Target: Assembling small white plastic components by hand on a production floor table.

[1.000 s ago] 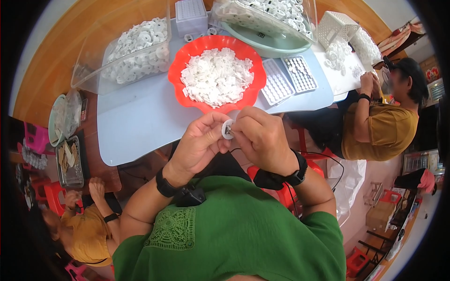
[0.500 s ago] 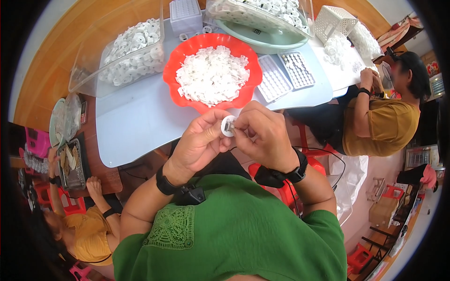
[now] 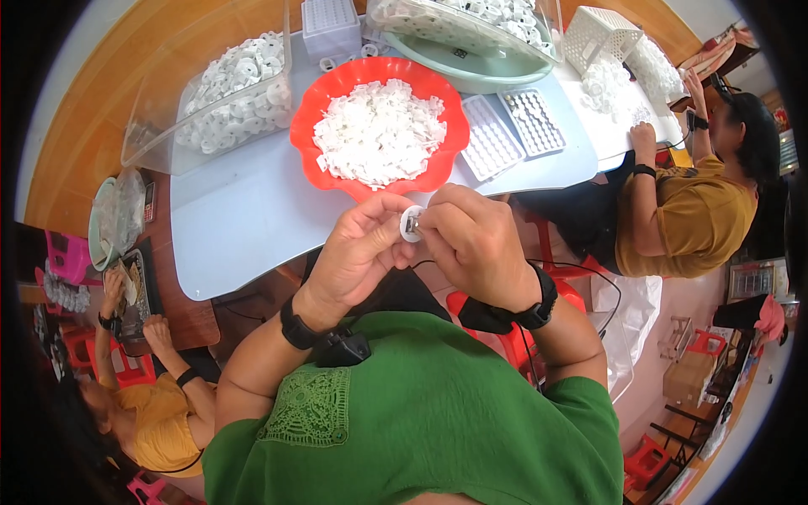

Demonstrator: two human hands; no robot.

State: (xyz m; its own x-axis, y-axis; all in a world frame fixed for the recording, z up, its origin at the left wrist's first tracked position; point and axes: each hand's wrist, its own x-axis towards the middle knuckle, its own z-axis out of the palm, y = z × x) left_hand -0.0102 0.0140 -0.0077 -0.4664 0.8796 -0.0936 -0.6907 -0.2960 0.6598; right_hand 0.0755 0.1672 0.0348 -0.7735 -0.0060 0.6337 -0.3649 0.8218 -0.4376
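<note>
Hands (image 3: pixel 362 247) still pinch the white disc (image 3: pixel 406 222); a co-worker's hand (image 3: pixel 694 88) rose.

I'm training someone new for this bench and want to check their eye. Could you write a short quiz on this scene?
1. Multiple choice: what colour is the wavy-edged bowl heaped with small white pieces?
a) blue
b) red
c) black
2. True or false: the wearer's left hand is holding a round white part.
3. Fill in the blank: seen from the wearer's side, the two shallow trays of small parts lie to the ____ of the bowl.

Key: 1. b, red. 2. True; the thumb and fingers grip it at its edge. 3. Right.
</note>
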